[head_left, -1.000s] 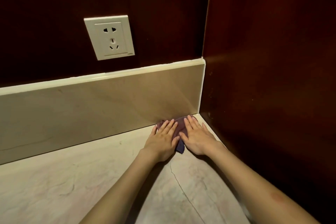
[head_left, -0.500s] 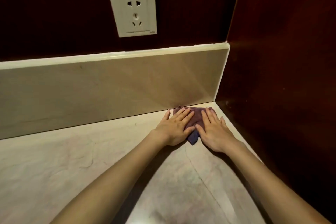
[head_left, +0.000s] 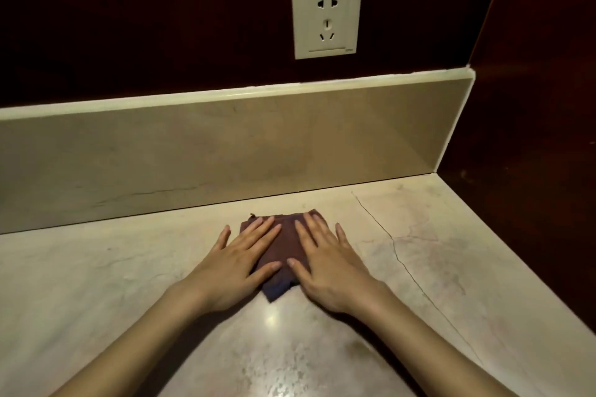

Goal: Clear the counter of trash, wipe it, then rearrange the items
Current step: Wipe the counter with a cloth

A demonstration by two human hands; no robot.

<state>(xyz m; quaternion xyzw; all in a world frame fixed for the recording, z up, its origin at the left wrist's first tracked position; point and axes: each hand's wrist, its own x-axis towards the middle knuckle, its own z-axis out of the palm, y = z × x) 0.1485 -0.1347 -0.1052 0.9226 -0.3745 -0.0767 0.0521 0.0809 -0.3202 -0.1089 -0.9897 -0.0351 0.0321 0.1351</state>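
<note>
The counter is a pale stone surface filling the lower half of the frame. Its far edge meets a low beige backsplash running across the middle; its right edge meets a dark wood side panel at the right of the frame. Bare counter lies open to the left of the hands and toward the lower edge. A thin crack runs diagonally across the surface right of centre.

A folded purple cloth lies flat on the counter at centre frame, near the backsplash but apart from it. The left hand presses on its left part, fingers straight and spread. The right hand presses on its right part likewise, flat. Neither hand grips.

A white wall socket sits on the dark wall above the backsplash, upper centre.
</note>
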